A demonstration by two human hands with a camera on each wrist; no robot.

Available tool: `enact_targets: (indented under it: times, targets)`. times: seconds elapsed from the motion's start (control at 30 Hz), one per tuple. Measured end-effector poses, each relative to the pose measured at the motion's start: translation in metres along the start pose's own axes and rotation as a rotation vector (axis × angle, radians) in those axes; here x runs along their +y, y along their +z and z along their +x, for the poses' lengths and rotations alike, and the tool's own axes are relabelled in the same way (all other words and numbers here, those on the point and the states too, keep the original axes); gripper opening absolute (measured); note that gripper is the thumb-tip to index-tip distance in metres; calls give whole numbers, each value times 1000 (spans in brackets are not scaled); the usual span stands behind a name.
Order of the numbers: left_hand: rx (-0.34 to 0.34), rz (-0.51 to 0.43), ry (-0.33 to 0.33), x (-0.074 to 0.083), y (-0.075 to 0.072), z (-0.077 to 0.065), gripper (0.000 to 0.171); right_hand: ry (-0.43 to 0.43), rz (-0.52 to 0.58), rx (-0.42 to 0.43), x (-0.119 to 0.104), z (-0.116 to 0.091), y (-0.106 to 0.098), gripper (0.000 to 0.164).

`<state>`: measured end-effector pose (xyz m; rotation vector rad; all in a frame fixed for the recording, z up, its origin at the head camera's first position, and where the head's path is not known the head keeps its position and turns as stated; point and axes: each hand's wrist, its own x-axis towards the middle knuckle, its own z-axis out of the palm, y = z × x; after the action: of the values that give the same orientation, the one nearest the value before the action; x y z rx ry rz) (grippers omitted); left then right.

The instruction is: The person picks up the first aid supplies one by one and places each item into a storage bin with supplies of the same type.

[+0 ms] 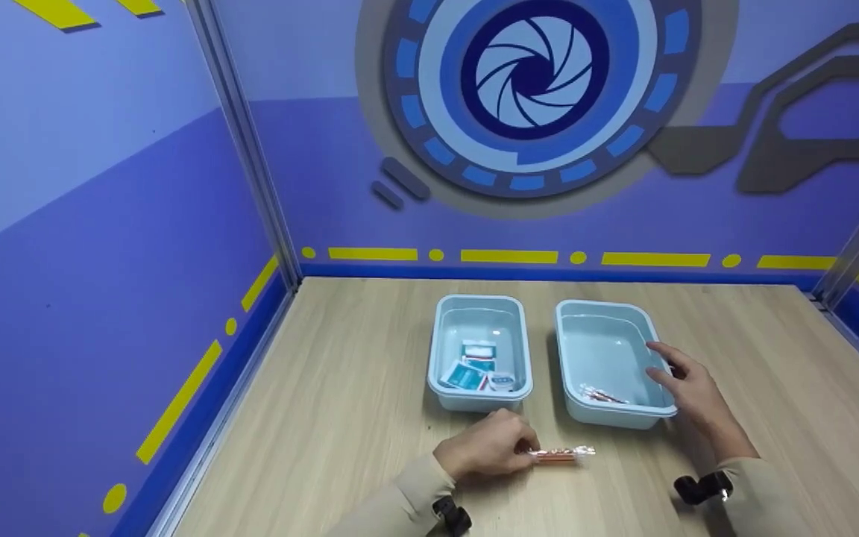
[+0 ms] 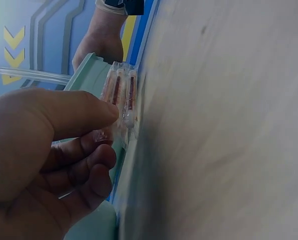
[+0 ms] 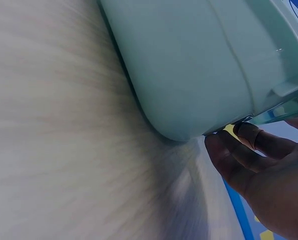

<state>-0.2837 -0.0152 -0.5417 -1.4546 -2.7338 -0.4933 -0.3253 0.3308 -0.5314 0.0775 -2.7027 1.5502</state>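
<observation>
My left hand pinches a clear-wrapped packet of reddish-brown sticks between thumb and fingers, low over the table in front of the tubs. The left wrist view shows the packet beyond the thumb tip, with several thin sticks through its crinkled wrapper. My right hand holds the right side of the right pale blue plastic tub, thumb and index finger over its rim. In the right wrist view, other fingers curl against that tub's outer side. A small similar packet lies inside it.
Left of that tub stands a matching pale blue tub holding several teal-and-white packets. Both stand on a wooden table. A printed blue panel borders the back, with another panel on the left.
</observation>
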Motion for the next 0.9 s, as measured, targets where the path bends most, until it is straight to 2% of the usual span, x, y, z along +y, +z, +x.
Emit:
enact_targets:
  times: [0.17, 0.33, 0.67, 0.9]
  targets:
    - [13, -3, 24, 2, -5, 0, 10, 8, 6, 0, 1, -1, 0, 60]
    - [14, -48, 10, 5, -9, 0, 11, -5, 12, 1, -1, -1, 0, 60]
    - [59, -67, 38, 7, -19, -1, 11, 0, 5, 2, -2, 0, 1, 60]
    - [61, -106, 22, 6, -22, -1, 10, -6, -6, 1, -2, 1, 0, 60]
